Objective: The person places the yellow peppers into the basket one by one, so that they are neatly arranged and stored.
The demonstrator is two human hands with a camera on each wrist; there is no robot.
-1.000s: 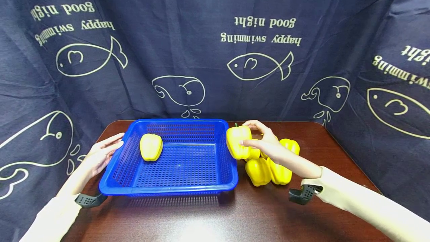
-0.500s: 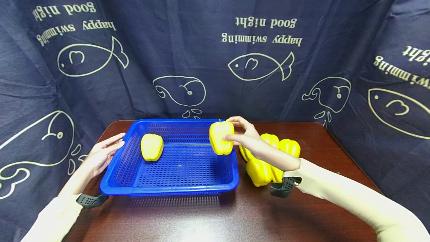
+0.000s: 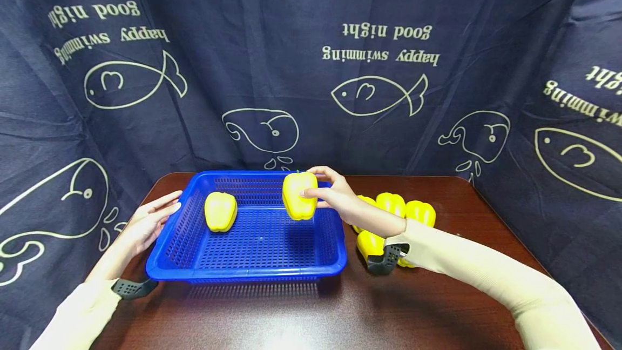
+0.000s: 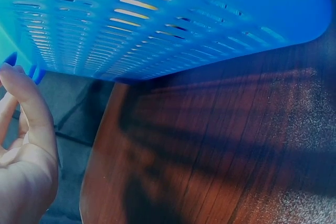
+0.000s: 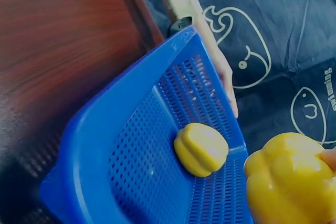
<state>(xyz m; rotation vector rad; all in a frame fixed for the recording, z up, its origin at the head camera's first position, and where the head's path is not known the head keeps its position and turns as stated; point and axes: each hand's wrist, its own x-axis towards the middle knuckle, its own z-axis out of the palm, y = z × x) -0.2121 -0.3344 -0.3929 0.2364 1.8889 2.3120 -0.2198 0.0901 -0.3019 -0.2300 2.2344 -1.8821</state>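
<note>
The right hand (image 3: 336,194) is clamped on a yellow pepper (image 3: 297,197), held up over the blue basket (image 3: 248,274) toward two o'clock; the left hand (image 3: 147,224), fingers loose and nearly straight, touches the rim at nine o'clock; a second pepper (image 3: 221,212) sits inside at ten o'clock; more peppers (image 3: 420,212) lie on the tabletop (image 3: 218,320) at three o'clock.

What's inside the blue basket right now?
One yellow pepper lies in the blue basket, toward its left; the held pepper and right hand hide part of its far right corner.
</note>
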